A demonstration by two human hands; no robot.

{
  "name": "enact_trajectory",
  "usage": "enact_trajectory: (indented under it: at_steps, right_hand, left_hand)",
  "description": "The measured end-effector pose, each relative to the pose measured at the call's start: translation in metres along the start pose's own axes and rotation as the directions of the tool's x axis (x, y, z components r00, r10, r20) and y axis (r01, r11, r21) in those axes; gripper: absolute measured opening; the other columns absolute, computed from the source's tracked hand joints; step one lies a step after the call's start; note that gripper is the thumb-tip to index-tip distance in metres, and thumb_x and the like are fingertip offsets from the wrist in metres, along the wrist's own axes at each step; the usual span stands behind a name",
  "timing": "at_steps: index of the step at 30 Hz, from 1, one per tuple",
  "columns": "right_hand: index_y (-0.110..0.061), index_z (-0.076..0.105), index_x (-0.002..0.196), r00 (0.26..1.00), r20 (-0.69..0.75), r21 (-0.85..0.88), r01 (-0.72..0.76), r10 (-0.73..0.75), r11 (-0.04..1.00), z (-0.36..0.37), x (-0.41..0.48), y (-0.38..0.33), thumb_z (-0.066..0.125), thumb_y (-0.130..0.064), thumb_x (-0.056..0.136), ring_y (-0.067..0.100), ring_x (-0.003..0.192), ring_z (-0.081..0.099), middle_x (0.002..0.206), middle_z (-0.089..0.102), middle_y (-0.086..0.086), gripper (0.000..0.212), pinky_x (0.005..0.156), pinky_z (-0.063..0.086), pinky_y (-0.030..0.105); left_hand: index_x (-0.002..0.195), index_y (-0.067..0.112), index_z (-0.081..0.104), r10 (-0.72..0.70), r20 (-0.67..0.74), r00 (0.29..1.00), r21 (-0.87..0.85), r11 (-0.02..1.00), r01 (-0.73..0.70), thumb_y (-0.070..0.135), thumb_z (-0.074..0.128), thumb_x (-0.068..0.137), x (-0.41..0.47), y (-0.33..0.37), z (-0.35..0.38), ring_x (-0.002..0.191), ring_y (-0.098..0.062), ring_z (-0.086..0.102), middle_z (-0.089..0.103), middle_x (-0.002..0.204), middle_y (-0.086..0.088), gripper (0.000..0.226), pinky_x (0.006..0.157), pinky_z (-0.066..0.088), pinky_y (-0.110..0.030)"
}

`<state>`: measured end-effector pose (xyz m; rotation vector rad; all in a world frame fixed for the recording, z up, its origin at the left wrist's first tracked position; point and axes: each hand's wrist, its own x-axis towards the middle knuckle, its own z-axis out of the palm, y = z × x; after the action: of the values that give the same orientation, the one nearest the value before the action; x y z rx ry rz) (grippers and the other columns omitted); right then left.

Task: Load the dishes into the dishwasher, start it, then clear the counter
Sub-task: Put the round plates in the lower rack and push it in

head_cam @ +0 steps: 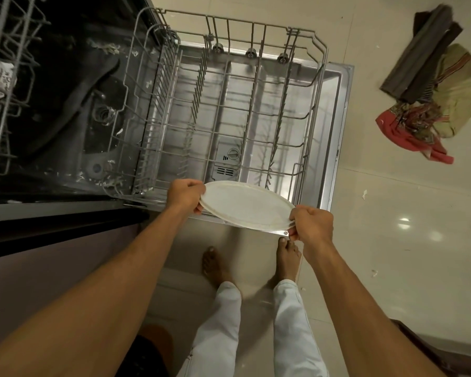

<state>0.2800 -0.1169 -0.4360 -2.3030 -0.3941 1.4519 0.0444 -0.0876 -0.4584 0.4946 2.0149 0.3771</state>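
**Stacked plates held at the rack's near edge**

The left hand (185, 195) grips one rim of the white plates (246, 205) and the right hand (312, 227) pinches the opposite rim. Two stacked rims show. The plates face up, long axis running hand to hand. Just beyond the hands, one lower rack (321, 58) sits over the open door (335, 131).

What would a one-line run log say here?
phase: loading | left hand: grips white plate | right hand: grips same plate | lower rack: pulled out over open door
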Motion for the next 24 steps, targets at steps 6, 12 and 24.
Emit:
enact_trajectory:
  at_steps: [6, 12, 24]
  right_hand:
    - [0.000, 0.070, 0.097, 0.999, -0.017, 0.033, 0.031, -0.030, 0.999, 0.003, -0.005, -0.003, 0.054, 0.005, 0.078, 0.011, 0.033, 0.048, 0.060, 0.060, 0.009, 0.026, 0.036, 0.041, 0.022]
    - [-0.003, 0.071, 0.081, 0.999, -0.046, -0.046, 0.021, -0.023, 0.999, 0.004, 0.007, -0.010, 0.055, 0.002, 0.077, 0.015, 0.035, 0.051, 0.058, 0.061, 0.009, 0.017, 0.041, 0.047, 0.026]
    - [-0.003, 0.067, 0.075, 1.000, 0.003, -0.075, 0.012, -0.012, 0.997, 0.007, 0.020, -0.020, 0.053, 0.005, 0.081, 0.017, 0.037, 0.052, 0.059, 0.060, 0.011, 0.018, 0.040, 0.047, 0.026]
  left_hand:
    - [0.100, 0.009, 0.070, -0.008, -0.012, 1.000, -0.014, 1.000, 0.008, 0.006, 0.060, 0.086, 0.005, -0.002, -0.003, 0.068, -0.023, 0.064, 0.068, 0.082, -0.008, 0.018, 0.070, 0.060, -0.047]
    - [0.098, 0.007, 0.069, 0.015, 0.011, 1.000, 0.040, 0.999, -0.016, 0.005, 0.058, 0.088, 0.011, 0.001, 0.004, 0.053, -0.018, 0.057, 0.067, 0.077, -0.010, 0.016, 0.043, 0.046, -0.027]
    - [0.100, 0.006, 0.069, -0.009, 0.015, 1.000, 0.051, 0.999, 0.008, 0.005, 0.058, 0.089, 0.016, -0.011, 0.006, 0.051, -0.017, 0.055, 0.067, 0.077, -0.011, 0.016, 0.045, 0.048, -0.028]
